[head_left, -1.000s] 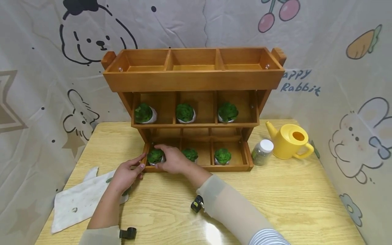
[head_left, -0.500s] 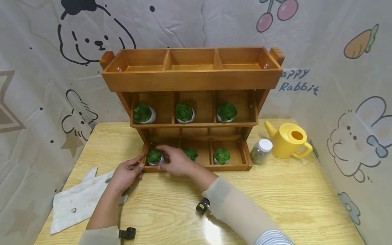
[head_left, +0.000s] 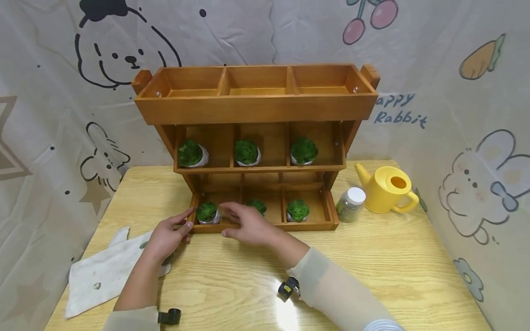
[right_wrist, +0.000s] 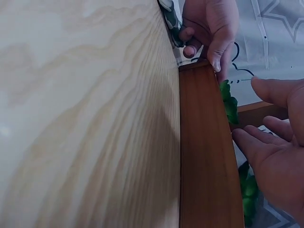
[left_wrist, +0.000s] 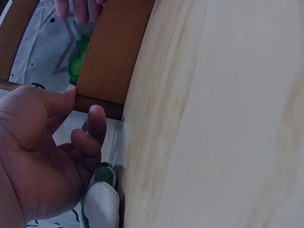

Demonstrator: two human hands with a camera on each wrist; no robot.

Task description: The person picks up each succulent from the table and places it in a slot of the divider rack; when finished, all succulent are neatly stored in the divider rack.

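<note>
A three-tier wooden planter shelf (head_left: pixel 256 109) stands on the table. My left hand (head_left: pixel 167 238) holds the lower tier's left front corner, its thumb on the wood; the other fingers are loosely bent. Just inside that corner sits a green potted succulent (head_left: pixel 206 213) in a white pot. My right hand (head_left: pixel 248 224) is to the right of this pot, thumb and fingers apart with nothing between them. It partly hides the middle succulent (head_left: pixel 257 206); another succulent (head_left: pixel 297 210) sits in the right compartment. In the right wrist view, the right fingers (right_wrist: pixel 251 142) are near the tier's front board (right_wrist: pixel 204 142).
Three more potted succulents (head_left: pixel 246 152) line the middle tier. To the shelf's right are a white-lidded clear jar (head_left: pixel 351 204) and a yellow watering can (head_left: pixel 387 189). A white cloth glove (head_left: pixel 107 271) lies beneath the left forearm. Printed fabric (head_left: pixel 248 32) surrounds the table.
My right hand has let go of the lower left pot and drawn back to the right, its fingers spreading. The left hand stays at the shelf corner. The head view shifts slightly.
</note>
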